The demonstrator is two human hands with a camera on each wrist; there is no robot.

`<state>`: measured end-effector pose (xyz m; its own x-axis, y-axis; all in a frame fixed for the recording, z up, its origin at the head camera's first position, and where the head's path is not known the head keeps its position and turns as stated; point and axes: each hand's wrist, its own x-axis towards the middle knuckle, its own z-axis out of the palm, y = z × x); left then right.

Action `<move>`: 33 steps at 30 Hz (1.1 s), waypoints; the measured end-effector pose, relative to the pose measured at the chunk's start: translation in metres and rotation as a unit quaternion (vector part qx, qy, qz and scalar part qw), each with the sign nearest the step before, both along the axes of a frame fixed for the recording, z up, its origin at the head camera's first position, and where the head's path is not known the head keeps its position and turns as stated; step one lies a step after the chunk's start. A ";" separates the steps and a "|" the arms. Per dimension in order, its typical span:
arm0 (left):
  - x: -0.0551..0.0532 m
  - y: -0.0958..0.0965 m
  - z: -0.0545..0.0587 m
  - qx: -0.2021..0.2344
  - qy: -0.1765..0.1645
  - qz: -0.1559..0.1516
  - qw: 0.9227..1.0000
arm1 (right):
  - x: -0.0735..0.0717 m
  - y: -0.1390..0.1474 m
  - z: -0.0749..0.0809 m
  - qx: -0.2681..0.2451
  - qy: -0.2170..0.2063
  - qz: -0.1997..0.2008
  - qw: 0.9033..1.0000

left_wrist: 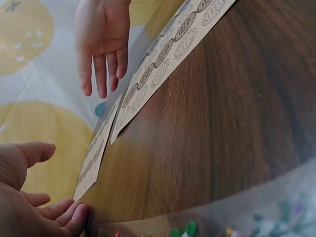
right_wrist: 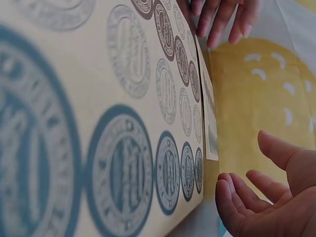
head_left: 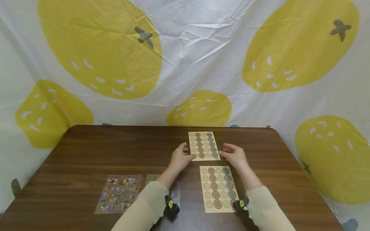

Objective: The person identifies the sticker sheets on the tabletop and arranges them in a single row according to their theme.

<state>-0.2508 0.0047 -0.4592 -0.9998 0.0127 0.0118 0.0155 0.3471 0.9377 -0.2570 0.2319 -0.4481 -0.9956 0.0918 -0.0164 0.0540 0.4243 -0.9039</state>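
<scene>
A cream sheet of round seal stickers (head_left: pixel 204 146), in brown, blue and pale columns, lies flat near the back of the table. My left hand (head_left: pixel 180 158) is at its left side, fingers loosely bent, the thumb overlapping the near left corner in the head view. Across from it, my right hand (head_left: pixel 235 156) is beside the near right corner with relaxed fingers and nothing in its grasp. A second, matching sticker sheet (head_left: pixel 218 186) lies closer to me, below the right hand; its blue circles fill much of the right wrist view.
To the left lies a clear sheet of colourful cartoon stickers (head_left: pixel 118 194). Another clear sheet (head_left: pixel 175 196) is partly hidden under my left forearm. The brown wooden table (head_left: pixel 72 173) ends at a white curtain (head_left: pixel 199 73) printed with yellow fruit.
</scene>
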 end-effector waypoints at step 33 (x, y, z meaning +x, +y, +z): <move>-0.022 0.029 -0.010 -0.148 -0.010 0.111 0.983 | -0.030 -0.021 -0.018 0.070 -0.007 -0.065 0.995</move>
<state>-0.2728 0.0334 -0.4694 -0.9785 -0.2054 0.0198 -0.1094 0.5976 0.7943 -0.2874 0.2110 -0.4665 -0.9749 0.2225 -0.0077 0.1285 0.5345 -0.8353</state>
